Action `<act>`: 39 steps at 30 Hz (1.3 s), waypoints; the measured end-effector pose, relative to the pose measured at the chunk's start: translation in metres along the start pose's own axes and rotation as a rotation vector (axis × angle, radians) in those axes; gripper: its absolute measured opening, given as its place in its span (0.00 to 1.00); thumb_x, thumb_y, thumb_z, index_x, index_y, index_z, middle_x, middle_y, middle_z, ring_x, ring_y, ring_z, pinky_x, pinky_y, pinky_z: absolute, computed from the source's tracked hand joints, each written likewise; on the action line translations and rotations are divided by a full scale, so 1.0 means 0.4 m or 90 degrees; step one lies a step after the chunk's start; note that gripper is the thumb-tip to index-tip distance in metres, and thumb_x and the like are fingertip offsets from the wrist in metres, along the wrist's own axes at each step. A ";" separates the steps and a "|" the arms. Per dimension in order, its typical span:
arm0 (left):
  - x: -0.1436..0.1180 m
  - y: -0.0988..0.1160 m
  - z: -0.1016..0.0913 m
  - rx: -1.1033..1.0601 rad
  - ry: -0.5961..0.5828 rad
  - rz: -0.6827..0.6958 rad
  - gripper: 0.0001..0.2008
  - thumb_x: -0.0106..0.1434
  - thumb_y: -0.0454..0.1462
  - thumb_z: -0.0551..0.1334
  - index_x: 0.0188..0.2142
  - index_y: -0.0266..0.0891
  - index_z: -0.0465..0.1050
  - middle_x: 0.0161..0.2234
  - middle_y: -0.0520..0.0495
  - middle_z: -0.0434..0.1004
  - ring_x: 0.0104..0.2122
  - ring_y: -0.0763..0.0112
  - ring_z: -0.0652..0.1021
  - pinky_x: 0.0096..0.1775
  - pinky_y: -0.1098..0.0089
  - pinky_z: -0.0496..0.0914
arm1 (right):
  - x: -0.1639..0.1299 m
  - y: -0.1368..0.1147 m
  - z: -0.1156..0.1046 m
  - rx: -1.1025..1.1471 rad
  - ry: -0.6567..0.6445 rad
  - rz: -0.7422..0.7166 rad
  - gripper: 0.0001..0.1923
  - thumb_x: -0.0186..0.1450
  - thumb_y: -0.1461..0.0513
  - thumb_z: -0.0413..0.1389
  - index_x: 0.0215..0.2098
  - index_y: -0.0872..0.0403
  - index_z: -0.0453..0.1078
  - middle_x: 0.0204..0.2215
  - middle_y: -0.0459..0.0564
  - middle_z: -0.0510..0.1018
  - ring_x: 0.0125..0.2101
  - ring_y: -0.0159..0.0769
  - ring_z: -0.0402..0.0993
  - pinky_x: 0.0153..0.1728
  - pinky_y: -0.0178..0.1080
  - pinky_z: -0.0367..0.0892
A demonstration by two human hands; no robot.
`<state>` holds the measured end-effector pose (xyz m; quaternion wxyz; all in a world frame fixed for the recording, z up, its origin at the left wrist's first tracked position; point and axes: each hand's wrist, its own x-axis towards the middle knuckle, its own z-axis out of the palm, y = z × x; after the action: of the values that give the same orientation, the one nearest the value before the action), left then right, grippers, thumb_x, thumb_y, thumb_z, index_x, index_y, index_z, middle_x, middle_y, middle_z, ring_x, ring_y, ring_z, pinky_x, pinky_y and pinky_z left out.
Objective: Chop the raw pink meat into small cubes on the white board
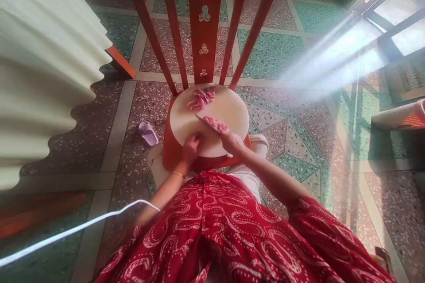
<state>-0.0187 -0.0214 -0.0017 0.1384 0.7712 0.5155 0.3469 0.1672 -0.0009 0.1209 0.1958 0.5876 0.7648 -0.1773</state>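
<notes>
A round white cutting board [229, 108] lies on the seat of an orange wooden chair [204, 17]. My left hand [191, 147] grips a knife [205, 122] by the handle, its blade angled across the board towards a piece of raw pink meat [215, 123]. My right hand [231, 140] presses on that piece from the right, fingertips close to the blade. A pile of cut meat strips [201, 98] sits at the board's far edge. A gold bangle is on my left wrist.
A purple slipper [148, 133] lies on the terrazzo floor left of the chair. A corrugated pale sheet [43, 62] fills the left side. A white cable [76, 227] crosses the lower left. A window [398, 13] throws glare from the upper right.
</notes>
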 end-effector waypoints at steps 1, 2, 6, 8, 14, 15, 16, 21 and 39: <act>-0.002 0.002 -0.004 -0.011 -0.002 0.006 0.12 0.66 0.37 0.52 0.44 0.41 0.71 0.44 0.44 0.72 0.46 0.63 0.71 0.48 0.58 0.68 | 0.000 -0.001 -0.004 -0.002 0.014 0.005 0.19 0.66 0.68 0.41 0.54 0.55 0.56 0.39 0.57 0.76 0.37 0.40 0.76 0.32 0.36 0.66; -0.004 0.004 -0.006 -0.022 -0.001 0.006 0.12 0.66 0.37 0.52 0.45 0.41 0.71 0.45 0.44 0.72 0.46 0.63 0.71 0.48 0.58 0.68 | -0.003 -0.003 -0.007 -0.005 0.020 0.002 0.19 0.66 0.68 0.41 0.54 0.55 0.56 0.39 0.57 0.76 0.37 0.41 0.76 0.32 0.36 0.66; -0.005 0.008 -0.001 -0.021 0.041 -0.044 0.12 0.66 0.37 0.51 0.45 0.40 0.70 0.41 0.44 0.74 0.42 0.64 0.72 0.46 0.60 0.69 | -0.034 -0.018 -0.005 -0.008 0.001 -0.045 0.14 0.67 0.66 0.41 0.50 0.54 0.59 0.36 0.56 0.77 0.35 0.40 0.75 0.32 0.35 0.65; -0.003 0.007 0.005 0.004 0.043 -0.055 0.11 0.66 0.37 0.52 0.42 0.39 0.71 0.38 0.44 0.74 0.40 0.64 0.72 0.44 0.61 0.69 | -0.046 -0.026 0.002 -0.006 -0.015 -0.047 0.13 0.67 0.65 0.42 0.49 0.54 0.59 0.34 0.54 0.77 0.34 0.39 0.76 0.30 0.35 0.64; -0.001 0.005 0.009 0.036 -0.009 -0.024 0.10 0.65 0.34 0.52 0.42 0.39 0.71 0.39 0.43 0.74 0.41 0.63 0.71 0.44 0.61 0.69 | -0.066 -0.026 0.017 -0.008 -0.039 -0.043 0.12 0.69 0.62 0.41 0.48 0.52 0.60 0.29 0.51 0.77 0.30 0.38 0.76 0.26 0.33 0.63; 0.000 0.004 0.009 0.036 -0.014 -0.019 0.11 0.65 0.34 0.52 0.42 0.39 0.71 0.39 0.43 0.74 0.41 0.63 0.71 0.44 0.61 0.69 | -0.066 -0.027 0.017 -0.011 -0.047 -0.040 0.12 0.69 0.62 0.41 0.48 0.52 0.60 0.29 0.51 0.77 0.30 0.38 0.76 0.26 0.33 0.63; 0.000 0.003 0.008 0.036 -0.019 -0.015 0.11 0.65 0.34 0.52 0.43 0.38 0.71 0.40 0.43 0.74 0.41 0.62 0.71 0.45 0.60 0.69 | -0.064 -0.030 0.016 -0.012 -0.055 -0.037 0.12 0.69 0.62 0.40 0.48 0.52 0.59 0.30 0.52 0.77 0.30 0.39 0.76 0.27 0.34 0.64; 0.003 -0.001 0.010 0.046 -0.036 -0.016 0.11 0.64 0.34 0.53 0.41 0.39 0.72 0.38 0.43 0.75 0.41 0.61 0.72 0.44 0.58 0.69 | -0.007 -0.085 0.001 0.015 -0.063 -0.054 0.15 0.68 0.66 0.41 0.52 0.53 0.57 0.33 0.54 0.77 0.35 0.41 0.76 0.31 0.37 0.67; -0.003 -0.008 0.017 0.030 -0.004 0.005 0.13 0.65 0.37 0.54 0.46 0.36 0.70 0.42 0.40 0.74 0.45 0.60 0.71 0.47 0.58 0.68 | 0.026 -0.108 0.005 0.040 -0.014 -0.098 0.21 0.68 0.68 0.39 0.59 0.56 0.51 0.37 0.57 0.77 0.37 0.39 0.76 0.35 0.37 0.68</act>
<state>-0.0168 -0.0202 -0.0090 0.1204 0.7774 0.5200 0.3328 0.1232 -0.0042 0.1156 0.1714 0.5308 0.7997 -0.2221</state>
